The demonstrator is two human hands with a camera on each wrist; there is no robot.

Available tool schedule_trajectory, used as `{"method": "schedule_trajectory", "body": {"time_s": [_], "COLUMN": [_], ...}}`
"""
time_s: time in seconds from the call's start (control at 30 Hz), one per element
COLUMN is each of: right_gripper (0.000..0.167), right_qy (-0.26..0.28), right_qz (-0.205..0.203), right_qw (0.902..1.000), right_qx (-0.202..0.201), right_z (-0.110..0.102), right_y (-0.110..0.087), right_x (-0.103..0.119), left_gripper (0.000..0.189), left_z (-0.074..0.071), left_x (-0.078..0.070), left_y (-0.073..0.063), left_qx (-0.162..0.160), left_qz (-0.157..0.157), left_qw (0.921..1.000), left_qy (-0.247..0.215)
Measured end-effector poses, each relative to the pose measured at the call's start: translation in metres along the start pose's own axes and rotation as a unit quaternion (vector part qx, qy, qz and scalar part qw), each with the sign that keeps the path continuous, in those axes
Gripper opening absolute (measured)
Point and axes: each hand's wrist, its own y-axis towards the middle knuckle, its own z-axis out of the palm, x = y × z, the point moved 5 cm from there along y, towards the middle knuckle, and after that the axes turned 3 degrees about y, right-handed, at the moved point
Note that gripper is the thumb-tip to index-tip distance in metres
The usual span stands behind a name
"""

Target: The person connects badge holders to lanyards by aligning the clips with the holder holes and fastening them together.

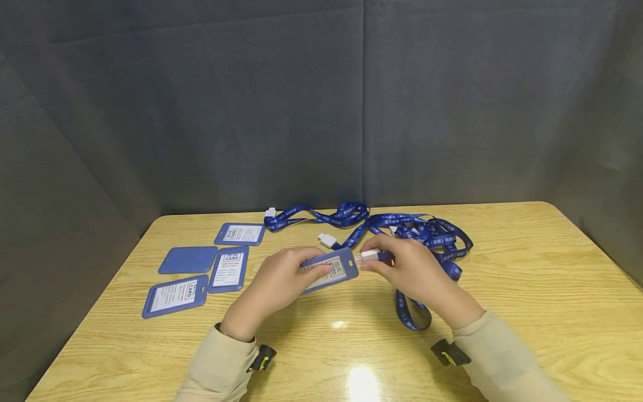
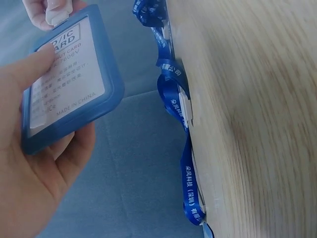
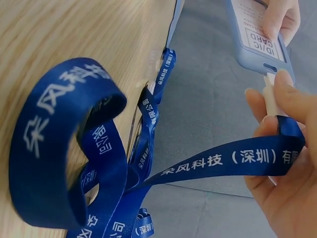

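Note:
My left hand (image 1: 280,274) pinches a blue badge holder (image 1: 346,269), thumb across its printed front and fingers behind. The holder's slotted end points to the right. Opposite it, my right hand (image 1: 409,267) pinches the white plastic clip (image 1: 370,255) of a blue lanyard (image 3: 223,159) between thumb and fingers. The clip's tip is right at the holder's slot (image 3: 270,67); whether it passes through cannot be told. White print runs along the lanyard, which trails from the right hand toward the table.
Several other badge holders (image 1: 174,296) lie at the left of the wooden table (image 1: 321,357), one showing a plain blue face (image 1: 188,260). Another lanyard (image 1: 301,210) stretches along the back, and a white clip (image 1: 327,240) lies behind the hands. Tangled lanyards (image 1: 444,240) lie behind the right hand.

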Motion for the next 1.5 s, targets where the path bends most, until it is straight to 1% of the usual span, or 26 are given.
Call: {"method": "schedule_trajectory", "body": {"time_s": [0.23,0.37,0.63,0.83,1.1,1.33,1.5], "right_gripper": [0.022,0.02,0.017,0.017,0.018,0.017,0.018], "right_qy": [0.021,0.045,0.07,0.09,0.092,0.092,0.088], "right_qz": [-0.004,0.005,0.009,0.014,0.012,0.009,0.005], "right_qw": [0.9996,0.9986,0.9973,0.9958,0.9956,0.9957,0.9961], "right_qx": [0.018,0.028,0.019,0.011,-0.003,-0.001,0.002], "right_z": [0.002,0.004,0.01,0.013,0.011,0.008,0.009], "right_y": [0.0,0.001,0.0,0.001,0.001,0.0,0.0], "right_x": [0.0,-0.001,-0.002,-0.003,-0.006,-0.006,-0.006], "left_gripper": [0.02,0.02,0.023,0.019,0.018,0.016,0.016], "left_z": [0.001,0.002,0.005,0.006,0.006,0.006,0.007], "left_x": [0.0,0.001,0.003,0.002,-0.004,-0.007,-0.007], "left_y": [0.0,0.0,-0.001,-0.001,-0.002,-0.003,-0.004], "left_qx": [0.005,0.003,0.009,-0.008,-0.037,-0.047,-0.051], "left_qz": [-0.001,-0.003,-0.007,0.004,0.029,0.042,0.045], "left_qw": [1.0,1.0,0.9996,0.9996,0.9989,0.9979,0.9977], "left_qy": [0.004,-0.004,-0.025,-0.026,-0.01,-0.013,-0.008]}}
